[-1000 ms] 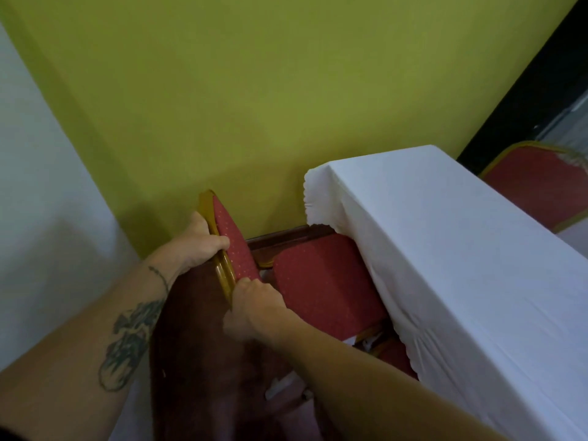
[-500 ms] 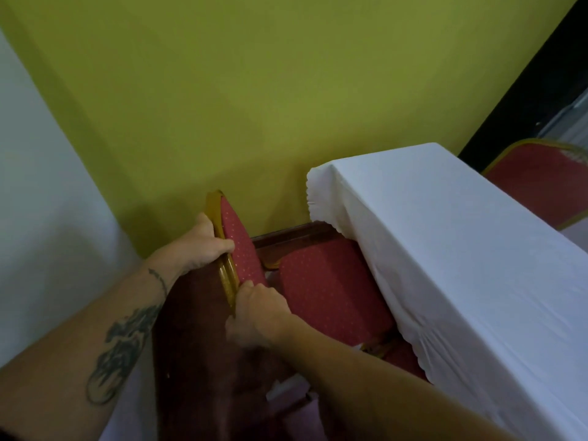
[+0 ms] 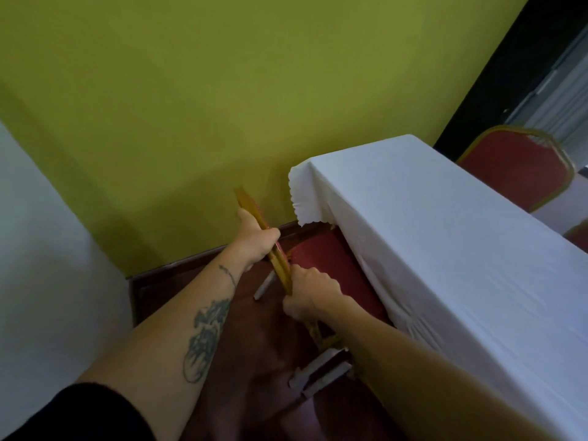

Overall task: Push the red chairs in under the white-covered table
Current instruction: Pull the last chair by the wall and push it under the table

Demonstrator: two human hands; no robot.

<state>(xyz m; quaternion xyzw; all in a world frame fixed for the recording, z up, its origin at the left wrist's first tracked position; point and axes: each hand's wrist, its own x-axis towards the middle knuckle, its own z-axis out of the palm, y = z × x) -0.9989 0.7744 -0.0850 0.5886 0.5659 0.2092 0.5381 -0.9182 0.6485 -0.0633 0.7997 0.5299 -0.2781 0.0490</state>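
Observation:
A red chair with a gold frame stands beside the white-covered table (image 3: 445, 249). Its backrest (image 3: 251, 211) shows edge-on, and its red seat (image 3: 331, 265) lies partly beneath the hanging cloth. My left hand (image 3: 257, 241) grips the upper part of the backrest rim. My right hand (image 3: 310, 296) grips the same rim lower down, nearer to me. Beyond the table's far side stands a second red chair (image 3: 515, 170), its padded back facing me.
A green wall (image 3: 222, 106) rises close behind the chair, with a dark baseboard (image 3: 191, 262) along its foot. A white wall (image 3: 47, 265) closes the left side. The floor under the chair is dark red-brown. A dark door frame (image 3: 509, 74) is at the upper right.
The chair has moved toward the table, so its seat lies further under the cloth and the backrest now shows edge-on. Both hands kept their grip, and my view has pulled back.

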